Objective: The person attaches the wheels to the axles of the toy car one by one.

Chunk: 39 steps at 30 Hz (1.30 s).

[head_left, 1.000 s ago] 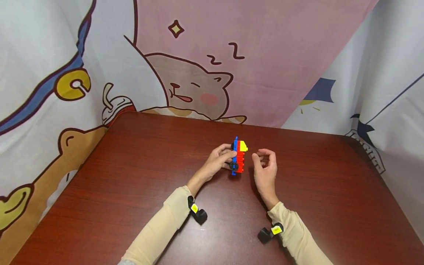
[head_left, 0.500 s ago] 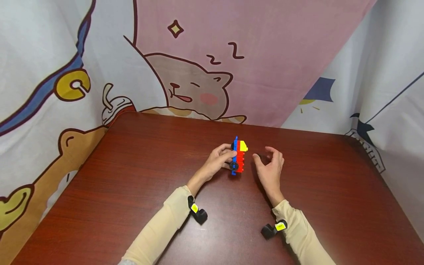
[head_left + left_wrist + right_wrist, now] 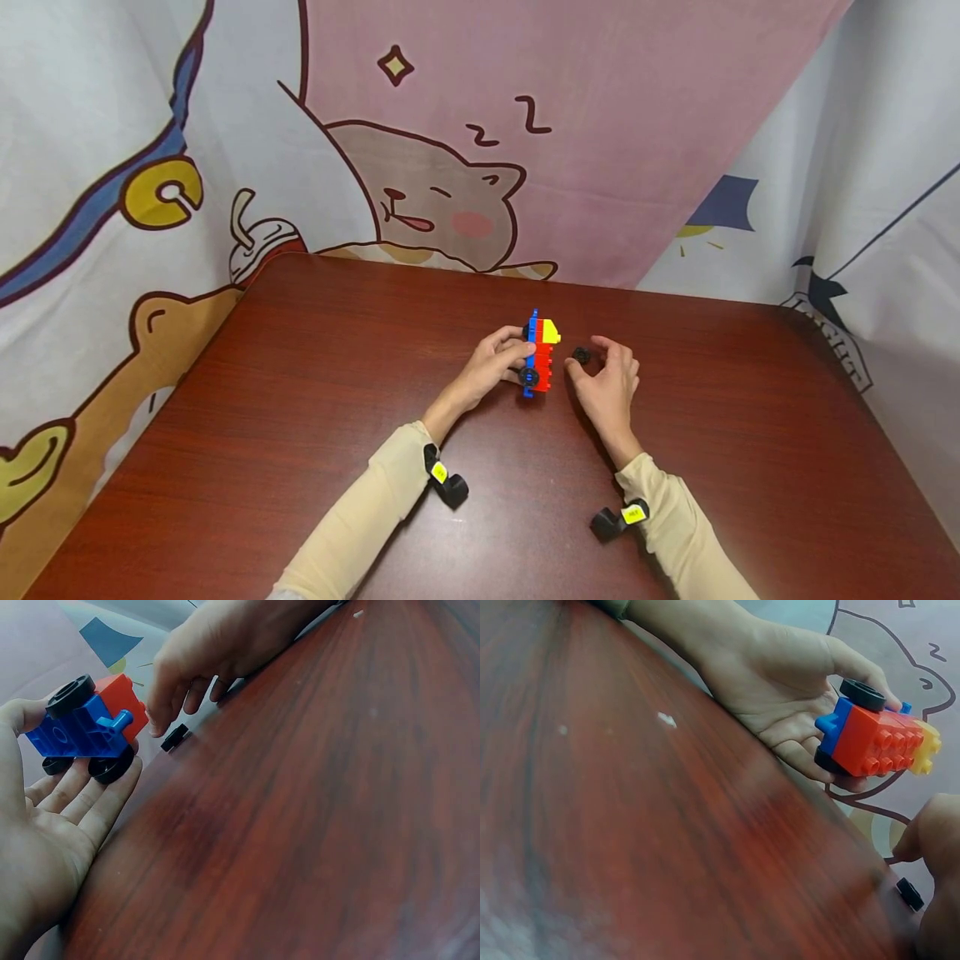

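Observation:
My left hand [image 3: 487,367] grips a toy-brick car [image 3: 542,367], thumb on its near side and fingers on the far side. The car has a blue wheeled base, red bricks with studs and a yellow sloped brick [image 3: 551,332]. It is tipped on its side, studs toward the right hand. Black wheels show on the base, one being the near wheel [image 3: 71,696]. To the right, my right hand [image 3: 609,387] has thumb and index finger spread. A loose black wheel [image 3: 581,355] lies by its thumb tip, with a gap to the index finger.
Both hands work over a dark red-brown wooden table [image 3: 337,333]. A printed cartoon curtain [image 3: 600,167] hangs behind its far edge. A small white speck [image 3: 667,720] shows on the table in the right wrist view. Each wrist wears a black camera mount.
My right hand has spread its fingers and shifted slightly right, then back left, and the loose black wheel has come into view. The left hand keeps the car where it was.

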Available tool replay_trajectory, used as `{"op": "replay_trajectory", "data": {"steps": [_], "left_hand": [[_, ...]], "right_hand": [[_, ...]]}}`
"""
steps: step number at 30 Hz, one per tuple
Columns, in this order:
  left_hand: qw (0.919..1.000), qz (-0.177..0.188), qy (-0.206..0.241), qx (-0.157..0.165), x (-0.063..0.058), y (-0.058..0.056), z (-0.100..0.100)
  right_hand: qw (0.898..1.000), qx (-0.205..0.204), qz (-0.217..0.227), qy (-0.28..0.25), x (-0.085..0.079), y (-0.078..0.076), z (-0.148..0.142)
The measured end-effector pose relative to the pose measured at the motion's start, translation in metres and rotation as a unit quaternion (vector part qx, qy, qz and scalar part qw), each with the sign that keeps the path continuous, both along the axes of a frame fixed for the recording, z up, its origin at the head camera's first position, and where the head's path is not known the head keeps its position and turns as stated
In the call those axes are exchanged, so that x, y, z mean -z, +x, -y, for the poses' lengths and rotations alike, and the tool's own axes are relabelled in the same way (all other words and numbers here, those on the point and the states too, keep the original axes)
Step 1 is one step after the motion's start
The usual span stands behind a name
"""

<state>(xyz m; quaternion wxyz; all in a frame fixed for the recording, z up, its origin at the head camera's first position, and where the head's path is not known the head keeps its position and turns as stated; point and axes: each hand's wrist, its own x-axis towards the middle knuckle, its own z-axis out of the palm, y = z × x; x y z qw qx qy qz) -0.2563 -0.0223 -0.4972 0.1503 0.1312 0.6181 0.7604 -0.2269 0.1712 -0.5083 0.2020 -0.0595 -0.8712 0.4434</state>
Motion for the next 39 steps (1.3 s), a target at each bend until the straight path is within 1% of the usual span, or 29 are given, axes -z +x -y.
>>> {"op": "replay_trajectory", "data": {"steps": [8, 19, 27, 32, 35, 39], "left_hand": [[1.0000, 0.003, -0.002, 0.004, 0.0002, 0.0001, -0.0001], [0.9999, -0.001, -0.015, 0.000, -0.0018, -0.0005, 0.0004], [1.0000, -0.001, -0.008, 0.002, 0.0005, -0.0010, 0.0009], [0.9999, -0.004, -0.011, 0.001, -0.0004, -0.0012, 0.0005], [0.9999, 0.001, -0.011, 0.002, -0.0006, -0.0007, 0.0002], [1.0000, 0.003, -0.008, 0.003, -0.0010, 0.0003, -0.0003]], "right_hand": [[0.998, -0.008, 0.021, 0.054, 0.0016, 0.0009, -0.0007], [0.997, -0.016, 0.013, 0.081, 0.0015, -0.0019, 0.0001], [0.996, -0.023, 0.018, 0.080, 0.0002, -0.0036, 0.0000], [0.996, -0.031, 0.021, 0.079, -0.0006, -0.0062, -0.0030], [0.997, -0.032, 0.017, 0.063, 0.0004, -0.0058, -0.0036], [0.999, -0.026, -0.005, 0.023, 0.0007, -0.0055, -0.0032]]}}
